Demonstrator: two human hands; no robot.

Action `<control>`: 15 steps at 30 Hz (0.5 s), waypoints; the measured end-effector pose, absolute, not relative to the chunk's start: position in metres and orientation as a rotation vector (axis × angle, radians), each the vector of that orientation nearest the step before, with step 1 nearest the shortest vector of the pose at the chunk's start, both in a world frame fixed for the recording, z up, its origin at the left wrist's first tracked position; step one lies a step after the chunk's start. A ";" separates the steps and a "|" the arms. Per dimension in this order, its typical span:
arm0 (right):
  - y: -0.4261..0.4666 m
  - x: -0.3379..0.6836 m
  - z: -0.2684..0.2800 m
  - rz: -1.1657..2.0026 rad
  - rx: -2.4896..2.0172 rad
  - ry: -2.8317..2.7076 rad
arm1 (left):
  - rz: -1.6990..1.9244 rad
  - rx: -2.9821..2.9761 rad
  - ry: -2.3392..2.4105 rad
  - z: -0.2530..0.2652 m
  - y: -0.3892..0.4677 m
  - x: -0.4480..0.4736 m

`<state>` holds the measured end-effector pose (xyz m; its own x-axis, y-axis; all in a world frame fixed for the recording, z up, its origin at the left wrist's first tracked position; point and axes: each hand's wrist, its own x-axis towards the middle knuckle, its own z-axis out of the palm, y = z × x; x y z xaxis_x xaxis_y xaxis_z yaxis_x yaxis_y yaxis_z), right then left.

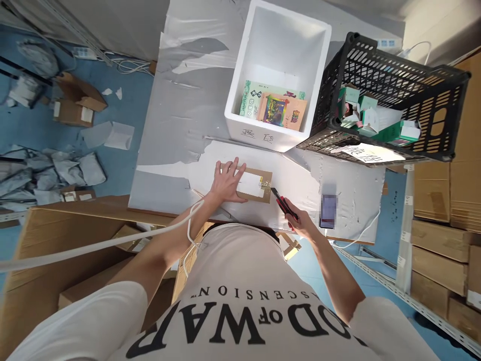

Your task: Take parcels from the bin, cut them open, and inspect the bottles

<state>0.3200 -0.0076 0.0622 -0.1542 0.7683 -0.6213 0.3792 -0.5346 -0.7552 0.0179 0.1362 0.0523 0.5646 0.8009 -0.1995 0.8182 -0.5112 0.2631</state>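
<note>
A small flat cardboard box (266,193) with a white label and clear tape at its right end lies on the table (165,185). Spread over the box's left part is my left hand (227,181), its fingers apart and pressing down on top. My right hand (298,220) is wrapped round a black and red utility knife (282,202). The knife's tip points up and left, close to the taped right end of the box; whether it touches the cardboard I cannot tell.
Behind the box stands a white foam box (259,134) holding flat printed packs. Right of it is a black plastic crate (408,85) with small green and white cartons. A phone (328,210) lies to my right. A white cable (112,244) crosses my left arm.
</note>
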 end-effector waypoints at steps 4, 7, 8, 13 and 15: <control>-0.027 0.319 0.061 1.847 -1.749 -1.252 | -0.058 2.471 1.327 0.050 0.137 0.018; -0.035 0.320 0.057 1.865 -1.734 -1.177 | -0.052 2.471 1.317 0.050 0.137 0.017; -0.037 0.320 0.056 1.880 -1.724 -1.158 | -0.054 2.469 1.316 0.050 0.137 0.017; -0.043 0.324 0.058 1.922 -1.699 -1.110 | -0.074 2.470 1.310 0.051 0.137 0.017; -0.047 0.329 0.060 1.931 -1.703 -1.132 | -0.080 2.480 1.305 0.050 0.137 0.017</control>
